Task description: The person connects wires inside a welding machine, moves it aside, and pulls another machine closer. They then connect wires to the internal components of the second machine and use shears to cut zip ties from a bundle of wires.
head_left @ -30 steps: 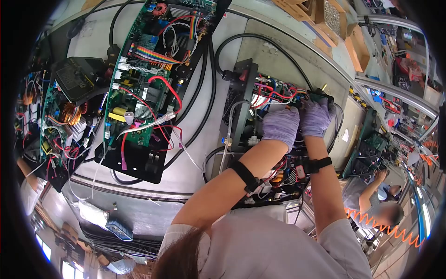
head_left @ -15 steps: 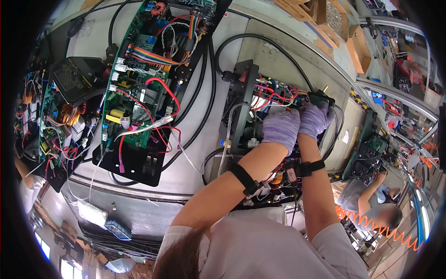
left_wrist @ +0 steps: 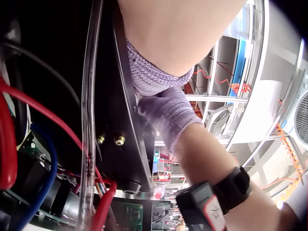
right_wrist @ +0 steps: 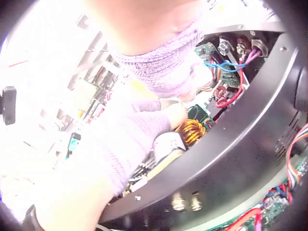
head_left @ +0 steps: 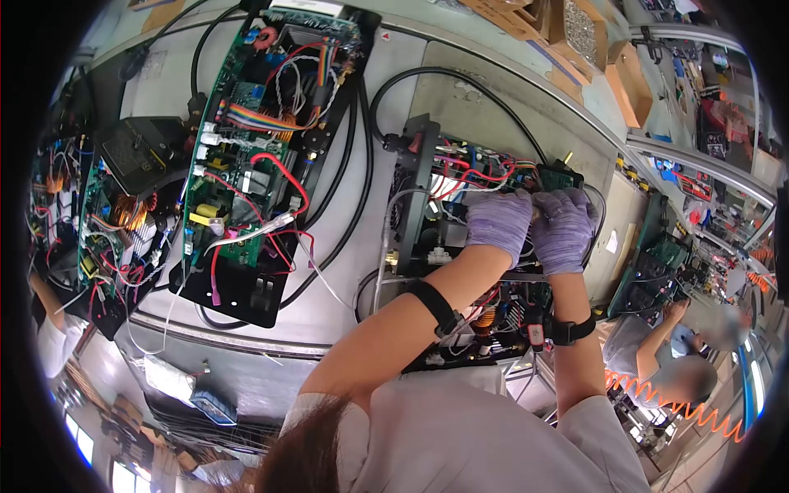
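1. Head view. One open electronic unit in a black metal housing (head_left: 440, 238), lying on the pale grey table (head_left: 403, 66). Upright dark end panel (head_left: 421, 168); interior crowded with slack red wires (head_left: 472, 173); small green circuit board (head_left: 560, 177) at the far end from that panel. Left hand in a mottled lilac knitted glove (head_left: 499, 220) and right hand in a matching glove (head_left: 564, 230) side by side over the unit, fingers bent inward. Whether either grip pinches anything cannot be told.

2. Left wrist view. Black housing wall, smooth and flat, with two brass-coloured screws (left_wrist: 119, 140). Clear glossy tube (left_wrist: 88, 120) in front; thick red wires and a blue wire (left_wrist: 49, 175) to one side. Both gloves meet beyond the wall; fingertips hidden.

3. Right wrist view. Long satin-black housing edge, lightly scuffed. Inside: copper-coloured wound ring (right_wrist: 192, 132) beside a silvery-white cylinder (right_wrist: 168, 144). Left hand's bare fingertip (right_wrist: 178, 114) bent near the ring, close to the right hand; contact unclear in glare.
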Available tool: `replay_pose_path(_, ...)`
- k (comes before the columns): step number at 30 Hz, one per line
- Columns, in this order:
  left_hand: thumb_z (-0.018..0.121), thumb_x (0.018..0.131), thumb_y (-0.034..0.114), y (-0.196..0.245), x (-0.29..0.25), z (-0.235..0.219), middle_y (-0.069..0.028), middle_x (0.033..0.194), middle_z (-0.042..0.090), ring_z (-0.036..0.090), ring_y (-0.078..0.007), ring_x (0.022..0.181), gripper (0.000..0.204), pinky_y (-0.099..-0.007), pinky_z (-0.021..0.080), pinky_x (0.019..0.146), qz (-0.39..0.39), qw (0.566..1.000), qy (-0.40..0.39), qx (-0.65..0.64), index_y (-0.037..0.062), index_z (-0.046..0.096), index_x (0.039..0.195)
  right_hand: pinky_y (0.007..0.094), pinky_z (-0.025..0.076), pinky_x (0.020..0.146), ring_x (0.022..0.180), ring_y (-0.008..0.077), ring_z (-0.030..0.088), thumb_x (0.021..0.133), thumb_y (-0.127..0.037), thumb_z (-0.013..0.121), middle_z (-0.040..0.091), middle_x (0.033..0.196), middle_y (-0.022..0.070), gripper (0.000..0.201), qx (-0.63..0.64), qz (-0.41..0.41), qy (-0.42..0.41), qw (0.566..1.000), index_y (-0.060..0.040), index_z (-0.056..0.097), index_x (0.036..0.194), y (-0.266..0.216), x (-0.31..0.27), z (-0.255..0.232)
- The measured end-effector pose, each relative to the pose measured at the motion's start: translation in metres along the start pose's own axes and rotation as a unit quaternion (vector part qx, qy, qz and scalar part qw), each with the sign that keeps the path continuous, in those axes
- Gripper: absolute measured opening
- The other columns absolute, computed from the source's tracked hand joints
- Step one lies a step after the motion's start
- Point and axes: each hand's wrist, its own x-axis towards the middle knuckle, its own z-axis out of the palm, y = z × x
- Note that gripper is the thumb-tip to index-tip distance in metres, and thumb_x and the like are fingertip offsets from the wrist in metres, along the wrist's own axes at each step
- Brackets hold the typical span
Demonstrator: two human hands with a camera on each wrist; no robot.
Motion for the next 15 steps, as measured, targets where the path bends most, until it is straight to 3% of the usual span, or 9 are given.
replay_pose_path(10,0.06,0.077,0.016,-0.002,0.005,0.009,-0.0114,0.084,0.066,0.065,-0.0291,0.082,0.017,-0.0416,0.05,0.068,0.01,0.999,-0.038,0.013,0.0101,0.061,0.093,0.0426,0.044,0.081,0.093,0.0256,0.059,0.067,-0.017,0.068,0.065,0.091,0.0022,0.025,0.107,0.002,0.047,0.993,-0.0202,0.069,0.091,0.012,-0.02,0.014)
replay_pose_path(13,0.06,0.077,0.016,-0.001,0.001,0.004,-0.0128,0.086,0.065,0.065,-0.0298,0.082,0.019,-0.0424,0.049,0.069,0.009,0.999,-0.029,-0.012,0.0104,0.062,0.095,0.0396,0.046,0.079,0.089,0.0254,0.06,0.067,-0.017,0.068,0.065,0.091,0.003,0.026,0.188,0.033,0.015,0.981,-0.0207,0.068,0.093,0.014,-0.023,0.014)
replay_pose_path(15,0.059,0.078,0.016,-0.003,0.0,0.009,-0.0136,0.087,0.065,0.064,-0.031,0.081,0.023,-0.0417,0.049,0.07,0.013,1.0,0.002,-0.027,0.0112,0.063,0.1,0.0383,0.049,0.076,0.085,0.026,0.062,0.067,-0.017,0.067,0.065,0.091,0.0057,0.027,0.155,0.025,0.026,0.987,-0.0178,0.067,0.095,0.011,-0.023,0.01)
